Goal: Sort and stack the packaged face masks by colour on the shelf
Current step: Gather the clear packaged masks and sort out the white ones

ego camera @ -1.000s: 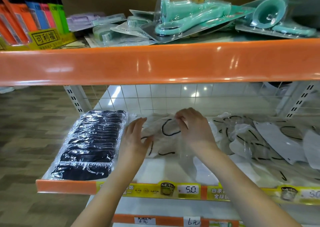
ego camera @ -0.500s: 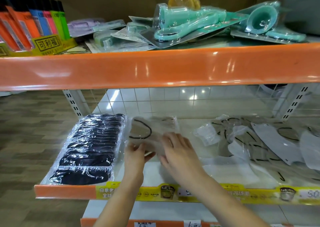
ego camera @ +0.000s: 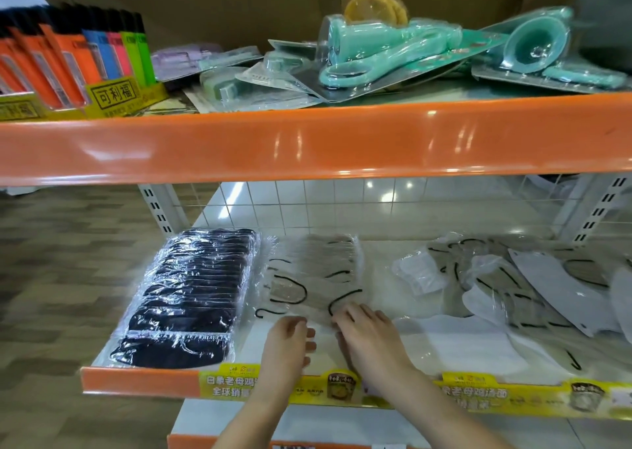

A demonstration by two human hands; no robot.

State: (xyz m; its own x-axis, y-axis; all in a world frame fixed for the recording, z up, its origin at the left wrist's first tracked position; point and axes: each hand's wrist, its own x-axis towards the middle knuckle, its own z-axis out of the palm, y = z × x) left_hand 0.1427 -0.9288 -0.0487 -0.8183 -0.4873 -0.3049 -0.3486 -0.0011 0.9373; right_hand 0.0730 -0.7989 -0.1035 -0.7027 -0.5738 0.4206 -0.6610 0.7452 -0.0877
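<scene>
Left fingers: the left hand [ego camera: 289, 337] lies palm down at the near end of the grey mask stack [ego camera: 316, 277], fingers loosely curled with tips at the wrapper's edge; whether they pinch the plastic cannot be told
Right fingers: the right hand [ego camera: 367, 335] rests just beside the left, fingers a little spread and lightly bent, tips on the wrapper near a black ear loop
Grey mask stack: a fanned row of clear-wrapped grey masks, lying on the lower shelf [ego camera: 143, 378] just right of the black row
Black mask stack [ego camera: 191, 298]: an overlapped row in shiny wrappers at the shelf's left end
Loose masks [ego camera: 533, 287]: white and grey packets in a jumble to the right, apart from the hands
Upper shelf [ego camera: 307, 144]: coloured lighters [ego camera: 75, 61] at left, teal blister-packed tools [ego camera: 393, 55] at right
</scene>
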